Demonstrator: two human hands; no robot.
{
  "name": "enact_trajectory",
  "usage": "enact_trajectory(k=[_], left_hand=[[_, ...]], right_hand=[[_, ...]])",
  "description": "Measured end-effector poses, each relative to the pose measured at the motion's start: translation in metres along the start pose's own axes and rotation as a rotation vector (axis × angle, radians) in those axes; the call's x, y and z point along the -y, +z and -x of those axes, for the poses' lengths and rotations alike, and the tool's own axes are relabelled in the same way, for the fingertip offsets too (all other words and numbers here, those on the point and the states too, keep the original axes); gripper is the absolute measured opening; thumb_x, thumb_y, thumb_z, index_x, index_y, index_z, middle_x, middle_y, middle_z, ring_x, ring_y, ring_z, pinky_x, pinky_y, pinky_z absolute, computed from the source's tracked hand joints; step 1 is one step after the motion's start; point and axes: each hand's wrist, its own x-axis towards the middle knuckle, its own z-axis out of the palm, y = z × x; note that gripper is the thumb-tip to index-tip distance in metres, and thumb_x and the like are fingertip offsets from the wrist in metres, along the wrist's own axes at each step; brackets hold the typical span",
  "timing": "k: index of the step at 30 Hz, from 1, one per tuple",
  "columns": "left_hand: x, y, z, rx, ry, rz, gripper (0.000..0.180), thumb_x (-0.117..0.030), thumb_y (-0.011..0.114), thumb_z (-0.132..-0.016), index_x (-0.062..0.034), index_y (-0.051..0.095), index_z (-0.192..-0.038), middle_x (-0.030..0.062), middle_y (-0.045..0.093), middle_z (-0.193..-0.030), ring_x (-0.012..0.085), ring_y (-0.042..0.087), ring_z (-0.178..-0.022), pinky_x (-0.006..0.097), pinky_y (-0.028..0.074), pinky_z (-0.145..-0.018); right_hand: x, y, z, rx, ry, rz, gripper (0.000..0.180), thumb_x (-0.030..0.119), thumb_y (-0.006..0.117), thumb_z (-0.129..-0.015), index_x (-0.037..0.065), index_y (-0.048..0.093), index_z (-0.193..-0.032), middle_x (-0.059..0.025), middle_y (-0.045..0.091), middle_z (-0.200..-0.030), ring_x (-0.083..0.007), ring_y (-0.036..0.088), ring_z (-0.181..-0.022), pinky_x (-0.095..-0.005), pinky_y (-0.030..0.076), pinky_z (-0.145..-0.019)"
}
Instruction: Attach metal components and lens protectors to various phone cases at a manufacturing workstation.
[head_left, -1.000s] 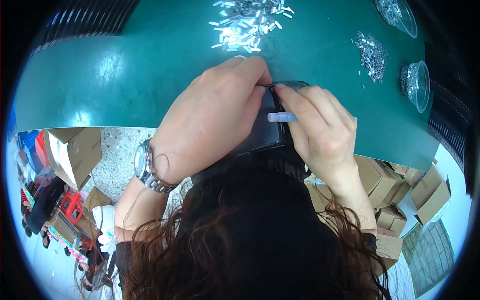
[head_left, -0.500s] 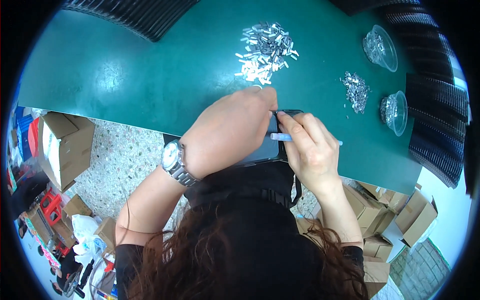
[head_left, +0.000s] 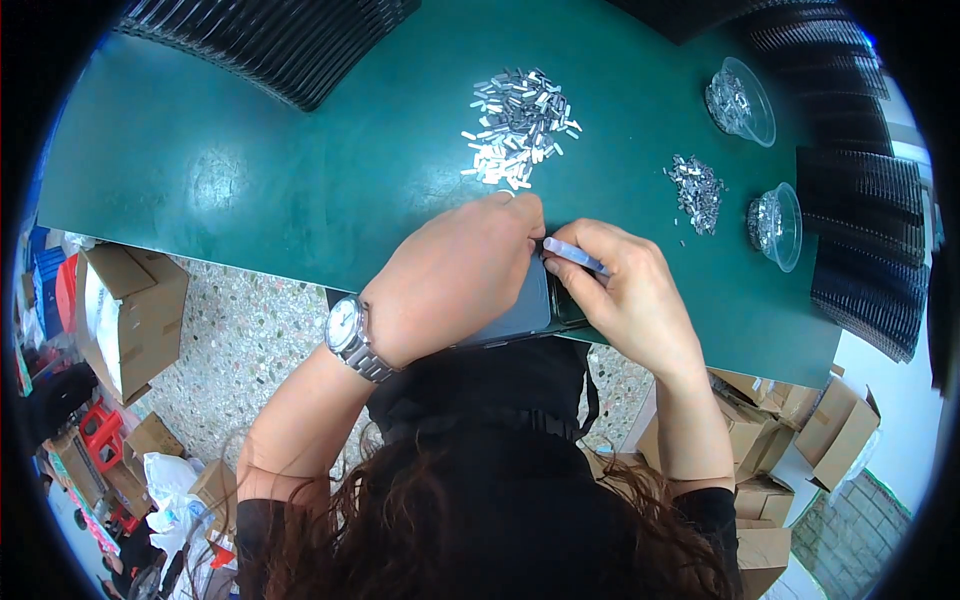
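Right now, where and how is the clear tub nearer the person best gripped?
Probably take the tub by opposite sides of its round wall, below the rim, from the person's side: bare table lies between it and the right hand. That hand pinches a pen-like tool, so free it first. Silver pieces inside favour keeping it level.

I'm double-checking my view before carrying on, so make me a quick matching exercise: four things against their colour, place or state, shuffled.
Things
1. Pen-like tool
2. Wristwatch
3. Tabletop
4. Nearer tub

Descriptions
A. Green, running beneath both heaps of small pieces
B. See-through, with silvery pieces inside
C. Held in the right hand
D. Worn at the wrist of the left hand

Right pairs: 1-C, 2-D, 3-A, 4-B
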Motion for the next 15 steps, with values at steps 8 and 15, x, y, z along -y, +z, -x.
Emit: enact_trajectory(k=[8,15], left_hand=[[-0.002,0.002,0.000,-0.010,-0.009,0.000,0.011,-0.005,0.059,-0.095,0.0010,0.064,-0.102,0.0226,0.068,-0.095,0.0446,0.066,-0.091,0.051,0.052,-0.080],[0.001,0.005,0.004,-0.049,0.038,-0.018,0.010,-0.005,0.059,-0.094,0.0003,0.064,-0.102,0.0219,0.069,-0.095,0.0437,0.066,-0.090,0.051,0.052,-0.079]], right_hand=[[0.007,-0.013,-0.004,0.122,0.104,0.047,0.012,0.009,0.063,-0.093,0.002,0.070,-0.099,-0.0201,0.069,-0.086,-0.0429,0.066,-0.080,-0.0503,0.051,-0.071],[0.001,-0.009,0.002,0.085,-0.062,0.095,0.017,0.009,0.061,-0.094,0.001,0.070,-0.106,-0.0212,0.071,-0.095,-0.0440,0.068,-0.090,-0.0523,0.053,-0.079]])
